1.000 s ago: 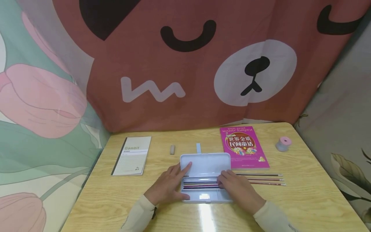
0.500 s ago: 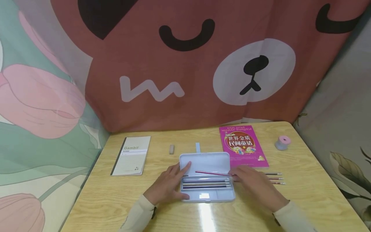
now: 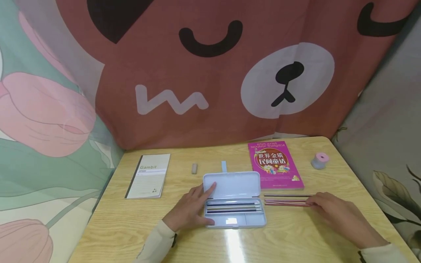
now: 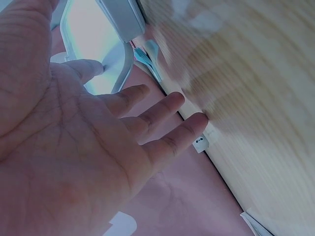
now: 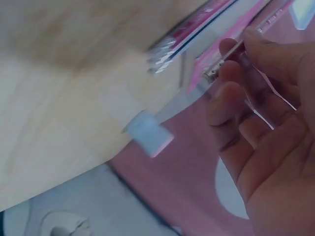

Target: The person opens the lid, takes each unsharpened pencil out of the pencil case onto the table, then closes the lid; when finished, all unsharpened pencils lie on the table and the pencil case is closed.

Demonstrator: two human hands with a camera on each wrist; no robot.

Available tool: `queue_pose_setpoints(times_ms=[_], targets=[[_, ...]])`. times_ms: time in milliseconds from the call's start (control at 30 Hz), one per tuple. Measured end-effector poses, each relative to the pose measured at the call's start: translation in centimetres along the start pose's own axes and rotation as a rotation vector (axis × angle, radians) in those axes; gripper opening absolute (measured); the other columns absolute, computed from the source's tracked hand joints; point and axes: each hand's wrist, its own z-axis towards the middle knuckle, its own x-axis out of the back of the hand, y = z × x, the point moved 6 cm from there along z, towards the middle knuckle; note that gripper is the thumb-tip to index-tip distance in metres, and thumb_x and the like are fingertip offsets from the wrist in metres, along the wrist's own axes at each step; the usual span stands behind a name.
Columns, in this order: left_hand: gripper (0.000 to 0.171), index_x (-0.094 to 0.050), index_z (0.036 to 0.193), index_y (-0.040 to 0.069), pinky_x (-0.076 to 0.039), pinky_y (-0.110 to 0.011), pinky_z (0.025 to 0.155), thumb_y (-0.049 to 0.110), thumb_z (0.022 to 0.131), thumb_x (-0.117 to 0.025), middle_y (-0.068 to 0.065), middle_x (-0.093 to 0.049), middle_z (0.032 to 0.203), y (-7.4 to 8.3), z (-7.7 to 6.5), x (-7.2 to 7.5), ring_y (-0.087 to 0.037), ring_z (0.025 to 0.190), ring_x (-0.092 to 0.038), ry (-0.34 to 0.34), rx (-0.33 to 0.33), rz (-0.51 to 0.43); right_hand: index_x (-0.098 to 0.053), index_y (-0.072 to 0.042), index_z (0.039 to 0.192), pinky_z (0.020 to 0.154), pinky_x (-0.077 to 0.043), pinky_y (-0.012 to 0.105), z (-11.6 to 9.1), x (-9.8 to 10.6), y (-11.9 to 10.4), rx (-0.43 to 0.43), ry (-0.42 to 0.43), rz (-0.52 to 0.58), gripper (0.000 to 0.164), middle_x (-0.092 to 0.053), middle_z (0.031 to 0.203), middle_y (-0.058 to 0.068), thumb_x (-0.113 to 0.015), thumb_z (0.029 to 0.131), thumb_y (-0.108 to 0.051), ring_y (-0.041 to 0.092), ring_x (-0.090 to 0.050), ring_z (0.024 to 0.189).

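The white pencil case [image 3: 231, 185] lies with its lid raised, and several pencils [image 3: 234, 208] rest in its tray. My left hand [image 3: 187, 210] is at its left end, index finger on the inside of the lid and thumb at the front edge. In the left wrist view, the other fingers [image 4: 167, 142] stretch out loosely. To the right of the case, my right hand [image 3: 342, 215] pinches a dark red pencil [image 5: 274, 18] near its eraser end. Beside it on the table are a black pencil [image 3: 286, 195] and other reddish pencils [image 3: 286, 200].
A pink book [image 3: 276, 168] lies behind the case, with a pink-topped spool-like roll [image 3: 320, 160] farther right. The Gambit notebook [image 3: 148, 177] is at the left. A small grey eraser-like block [image 3: 194, 168] and the case's blue strap [image 3: 224, 166] are at the back.
My right hand has lifted a dark red pencil out of the case and carried it right, down beside the other pencils on the table. The left hand has stayed on the case.
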Motion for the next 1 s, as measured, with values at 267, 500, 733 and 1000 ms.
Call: queue_pose_setpoints(times_ms=[267, 500, 733, 1000], targets=[[0.120, -0.023, 0.178, 0.017, -0.049, -0.067, 0.114, 0.051, 0.087, -0.094, -0.024, -0.039, 0.172, -0.1, 0.1, 0.0, -0.048, 0.150, -0.049, 0.006, -0.008, 0.001, -0.077, -0.029, 0.104, 0.073, -0.064, 0.050, -1.7, -1.5, 0.3, -0.013, -0.080, -0.006, 0.035, -0.077, 0.112, -0.001, -0.090, 0.086, -0.001, 0.030, -0.075, 0.111], [0.120, -0.023, 0.178, 0.017, -0.048, -0.068, 0.113, 0.050, 0.087, -0.093, -0.023, -0.039, 0.172, -0.1, 0.1, -0.1, -0.048, 0.150, -0.049, 0.006, -0.009, -0.004, -0.079, -0.026, 0.104, 0.073, -0.065, 0.047, -2.0, -2.2, -0.4, 0.087, 0.017, -0.046, 0.036, -0.074, 0.114, -0.004, -0.093, 0.081, -0.002, 0.031, -0.075, 0.112], [0.120, -0.021, 0.179, 0.019, -0.047, -0.068, 0.115, 0.051, 0.088, -0.092, -0.024, -0.039, 0.172, -0.1, 0.1, -0.1, -0.048, 0.150, -0.048, -0.006, 0.004, -0.011, -0.081, -0.023, 0.104, 0.070, -0.065, 0.043, -2.0, -2.4, -0.4, 0.139, 0.079, -0.076, 0.037, -0.071, 0.112, -0.004, -0.095, 0.076, -0.002, 0.030, -0.075, 0.110], [0.120, -0.021, 0.179, 0.018, -0.047, -0.067, 0.116, 0.051, 0.088, -0.092, -0.025, -0.039, 0.171, -0.2, 0.0, -0.2, -0.048, 0.151, -0.048, -0.004, 0.004, 0.001, -0.080, -0.024, 0.105, 0.066, -0.062, 0.037, -1.8, -1.9, -0.5, 0.181, 0.138, -0.080, 0.041, -0.070, 0.112, -0.008, -0.094, 0.075, -0.002, 0.020, -0.072, 0.102]])
